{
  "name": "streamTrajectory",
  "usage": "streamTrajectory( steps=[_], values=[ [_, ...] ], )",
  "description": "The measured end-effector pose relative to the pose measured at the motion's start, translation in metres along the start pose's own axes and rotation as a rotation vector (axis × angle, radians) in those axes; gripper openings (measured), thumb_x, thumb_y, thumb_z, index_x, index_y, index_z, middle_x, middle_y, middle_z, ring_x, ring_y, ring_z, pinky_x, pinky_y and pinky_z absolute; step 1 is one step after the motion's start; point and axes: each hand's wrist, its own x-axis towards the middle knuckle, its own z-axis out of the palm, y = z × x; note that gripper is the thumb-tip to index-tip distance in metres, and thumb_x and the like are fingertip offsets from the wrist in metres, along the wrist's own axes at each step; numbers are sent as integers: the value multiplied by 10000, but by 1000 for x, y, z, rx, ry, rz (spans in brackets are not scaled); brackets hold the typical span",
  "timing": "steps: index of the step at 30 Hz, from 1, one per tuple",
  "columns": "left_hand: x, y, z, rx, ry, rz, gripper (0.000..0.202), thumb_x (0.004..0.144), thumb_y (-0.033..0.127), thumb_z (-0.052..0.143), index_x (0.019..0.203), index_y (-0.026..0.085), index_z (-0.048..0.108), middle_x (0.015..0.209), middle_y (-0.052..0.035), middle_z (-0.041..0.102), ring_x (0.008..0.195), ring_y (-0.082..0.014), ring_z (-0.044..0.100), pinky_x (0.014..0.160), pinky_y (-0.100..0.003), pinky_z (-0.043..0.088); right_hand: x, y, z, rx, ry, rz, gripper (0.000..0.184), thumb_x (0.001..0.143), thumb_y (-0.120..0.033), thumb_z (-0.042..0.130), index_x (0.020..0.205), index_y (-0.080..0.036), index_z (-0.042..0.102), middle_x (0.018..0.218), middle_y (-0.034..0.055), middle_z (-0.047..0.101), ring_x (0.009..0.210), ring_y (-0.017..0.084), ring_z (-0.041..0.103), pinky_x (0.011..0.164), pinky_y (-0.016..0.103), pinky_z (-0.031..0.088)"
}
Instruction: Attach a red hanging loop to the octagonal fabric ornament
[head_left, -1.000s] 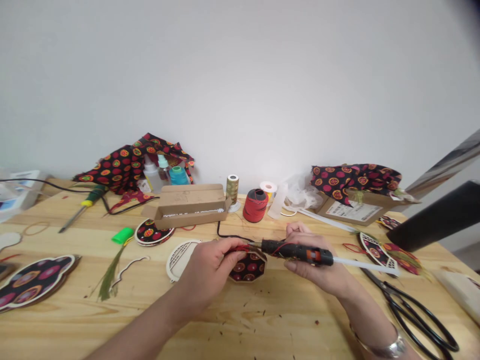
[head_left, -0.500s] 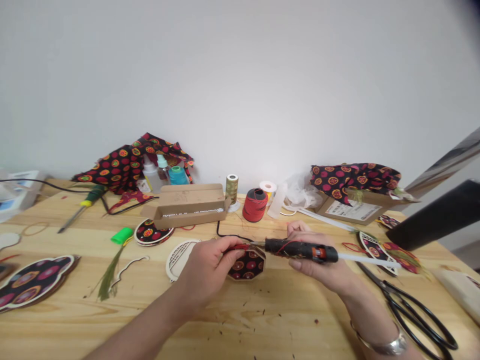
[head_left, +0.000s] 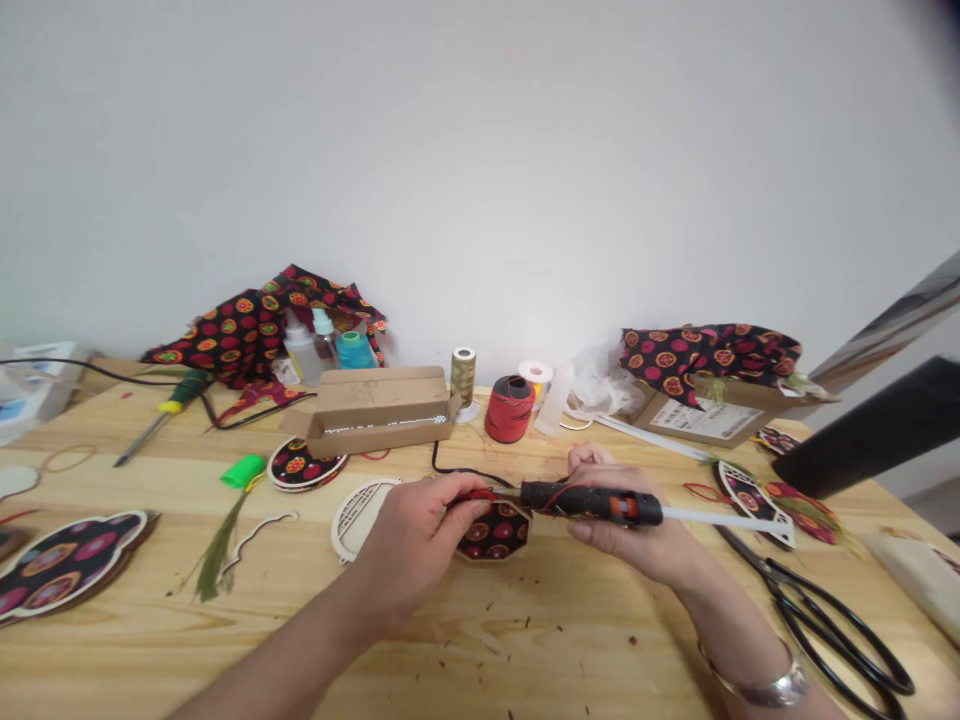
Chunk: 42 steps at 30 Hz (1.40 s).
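Note:
Between thumb and fingers, my left hand [head_left: 420,540] pinches an octagonal fabric-covered piece [head_left: 495,532] by its top edge; it has a pale rim and a dark pattern of red and orange circles. My right hand [head_left: 622,530] is closed around a black hot glue gun [head_left: 592,502], held level, its nozzle at the piece's upper edge beside my left fingertips. A white glue stick [head_left: 724,519] sticks out of the gun's back end. A pale round wooden cutout [head_left: 360,520] lies partly behind my left hand.
Black-handled scissors [head_left: 825,610] lie at the right. A long cardboard box [head_left: 379,425], a red thread spool [head_left: 509,410] and an olive spool [head_left: 463,378] stand along the back. On the left are a green tassel [head_left: 217,550], a screwdriver [head_left: 165,415] and a cloud-shaped fabric piece [head_left: 75,565].
My right hand and the glue gun have shifted slightly left, bringing the nozzle along the piece's top edge towards my left fingertips. My left hand stays nearly still.

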Motion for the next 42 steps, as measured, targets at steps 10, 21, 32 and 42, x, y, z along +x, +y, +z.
streamTrajectory(
  steps=[10,21,32,42],
  values=[
    [1,-1,0,-4,-4,-8,183,847,222,511,891,267,683,808,67,735,709,-124,652,660,-198,467,-2,0,-3,32,-3,10,225,762,-406,630,689,-196,598,718,29,501,859,220,448,780,371,388],
    [0,-1,0,-3,-2,-4,173,840,222,512,877,250,679,779,57,728,687,-128,648,649,-206,470,-1,2,-1,-2,-11,-8,206,755,-390,638,710,-191,611,699,23,499,842,213,452,777,370,385],
    [0,1,0,-29,-15,-10,173,845,226,511,884,251,677,764,55,724,670,-128,645,638,-208,474,0,0,0,-25,-10,-5,204,755,-391,631,695,-198,600,708,28,495,841,218,454,772,378,390],
    [0,2,0,-56,-24,-24,172,839,221,511,863,238,680,758,47,724,680,-133,646,638,-211,482,0,0,0,-42,-12,-12,186,740,-352,639,667,-193,577,681,23,480,810,213,453,748,373,391]
  ],
)
